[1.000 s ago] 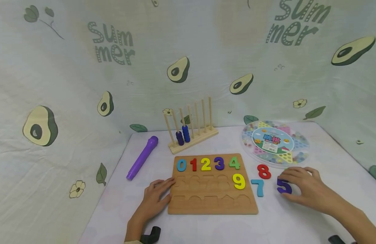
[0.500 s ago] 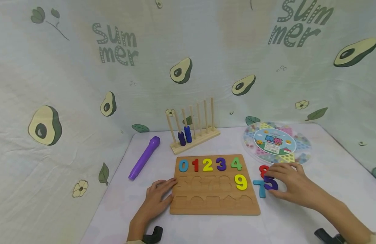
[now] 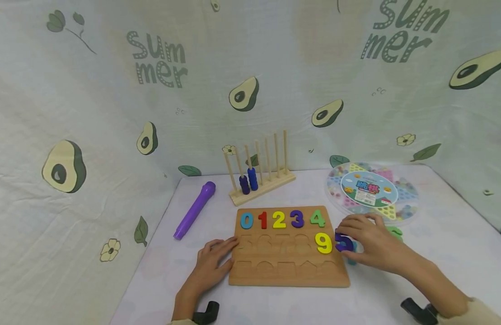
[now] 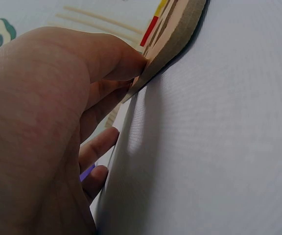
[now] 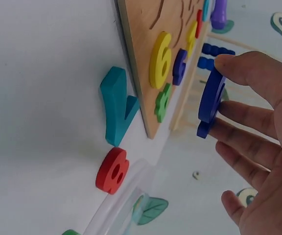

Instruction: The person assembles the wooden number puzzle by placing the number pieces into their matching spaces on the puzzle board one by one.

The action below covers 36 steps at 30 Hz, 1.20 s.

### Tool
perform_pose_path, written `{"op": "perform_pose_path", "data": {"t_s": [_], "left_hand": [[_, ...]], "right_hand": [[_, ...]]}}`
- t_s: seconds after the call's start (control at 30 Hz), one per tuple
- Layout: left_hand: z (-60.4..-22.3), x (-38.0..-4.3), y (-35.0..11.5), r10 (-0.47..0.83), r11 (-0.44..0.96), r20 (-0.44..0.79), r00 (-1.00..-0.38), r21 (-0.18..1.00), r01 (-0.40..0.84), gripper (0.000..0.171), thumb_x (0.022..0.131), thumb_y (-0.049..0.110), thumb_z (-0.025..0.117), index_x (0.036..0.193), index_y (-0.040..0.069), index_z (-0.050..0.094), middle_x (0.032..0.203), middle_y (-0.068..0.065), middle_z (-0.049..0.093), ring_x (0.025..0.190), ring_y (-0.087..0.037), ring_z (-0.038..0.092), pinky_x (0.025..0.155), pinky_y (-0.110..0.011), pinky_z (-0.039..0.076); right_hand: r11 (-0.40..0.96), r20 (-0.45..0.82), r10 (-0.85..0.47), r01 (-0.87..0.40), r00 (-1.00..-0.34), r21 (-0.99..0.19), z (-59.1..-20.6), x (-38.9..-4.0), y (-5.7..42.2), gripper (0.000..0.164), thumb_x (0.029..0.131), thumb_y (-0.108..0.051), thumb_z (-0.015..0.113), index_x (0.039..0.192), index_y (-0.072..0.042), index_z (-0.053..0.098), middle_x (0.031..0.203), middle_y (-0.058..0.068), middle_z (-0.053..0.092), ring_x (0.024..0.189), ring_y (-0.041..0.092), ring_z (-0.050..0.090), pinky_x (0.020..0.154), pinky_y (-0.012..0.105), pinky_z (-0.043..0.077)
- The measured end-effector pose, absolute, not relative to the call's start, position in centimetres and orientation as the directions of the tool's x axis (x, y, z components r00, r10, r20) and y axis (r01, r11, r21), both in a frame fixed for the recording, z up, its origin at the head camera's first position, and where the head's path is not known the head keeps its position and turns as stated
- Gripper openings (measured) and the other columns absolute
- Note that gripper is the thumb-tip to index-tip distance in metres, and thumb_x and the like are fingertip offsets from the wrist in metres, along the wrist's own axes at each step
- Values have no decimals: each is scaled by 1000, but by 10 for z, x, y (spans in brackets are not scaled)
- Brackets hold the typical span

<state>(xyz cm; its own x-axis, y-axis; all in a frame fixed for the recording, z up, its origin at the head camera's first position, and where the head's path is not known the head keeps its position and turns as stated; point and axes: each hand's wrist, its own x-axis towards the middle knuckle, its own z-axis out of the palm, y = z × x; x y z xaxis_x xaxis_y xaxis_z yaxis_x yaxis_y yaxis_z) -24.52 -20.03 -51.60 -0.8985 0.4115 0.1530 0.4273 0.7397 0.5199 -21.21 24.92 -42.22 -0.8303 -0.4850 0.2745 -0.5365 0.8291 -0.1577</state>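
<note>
Right hand (image 3: 370, 241): the purple 5 (image 5: 210, 95) is pinched between thumb and fingers, the gap no wider than the piece. The 5 is held off the table, seen by the right edge of the wooden board (image 3: 291, 273) in the head view. Below it on the table, the blue 7 (image 5: 116, 105) is laid just beside the board, with the red 8 (image 5: 112, 169) next to it. A green piece (image 3: 395, 232) is partly hidden by the right forearm.

Left hand (image 3: 213, 262): fingers loosely extended, nothing lifted; the board's left edge is touched by the fingertips.

On the board, 0 (image 3: 243, 221), 1 (image 3: 263, 220), 2 (image 3: 279, 222), 3 (image 3: 300, 219) and 4 (image 3: 318, 220) are seated along the top row; the yellow 9 (image 3: 329, 243) is placed at the second row's right end.

Farther back, a purple rod (image 3: 194, 210), a peg stand (image 3: 270, 184) with blue beads and a round clear case (image 3: 369, 187) are seen
</note>
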Motion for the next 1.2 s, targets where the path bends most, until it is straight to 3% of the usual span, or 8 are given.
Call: {"op": "perform_pose_path", "data": {"t_s": [0.33, 0.53, 0.9, 1.2], "left_hand": [[-515, -246, -200, 412, 741, 137, -901, 525, 419, 49, 99, 29, 60, 148, 27, 52, 153, 11, 45, 137, -25, 35, 104, -57, 25], [-515, -245, -200, 419, 733, 138, -897, 532, 424, 49, 100, 28, 60, 148, 26, 51, 154, 10, 45, 136, -26, 35, 104, -57, 24], [-513, -244, -199, 409, 739, 156, -899, 522, 427, 48, 99, 26, 60, 147, 25, 53, 153, 9, 46, 135, -27, 36, 102, -58, 25], [-514, -245, -199, 407, 746, 131, -904, 523, 412, 49, 99, 28, 60, 148, 28, 52, 153, 11, 45, 136, -24, 35, 104, -57, 25]], "right_hand": [[770, 348, -549, -622, -760, -144, -428, -220, 226, 51, 71, -37, 88, 116, -16, 73, 115, 1, 67, 116, 29, 55, 96, 60, 26], [745, 377, -570, -653, -730, -136, -430, -226, 212, 46, 72, -34, 88, 110, -13, 74, 112, 0, 67, 115, 29, 56, 94, 57, 29], [756, 308, -569, -632, -762, -169, -428, -233, 182, 44, 77, -36, 85, 113, -14, 74, 116, 0, 67, 118, 24, 53, 100, 60, 29], [743, 271, -586, -640, -764, -196, -430, -239, 157, 48, 78, -37, 84, 117, -10, 72, 121, 5, 68, 124, 29, 51, 103, 61, 25]]}}
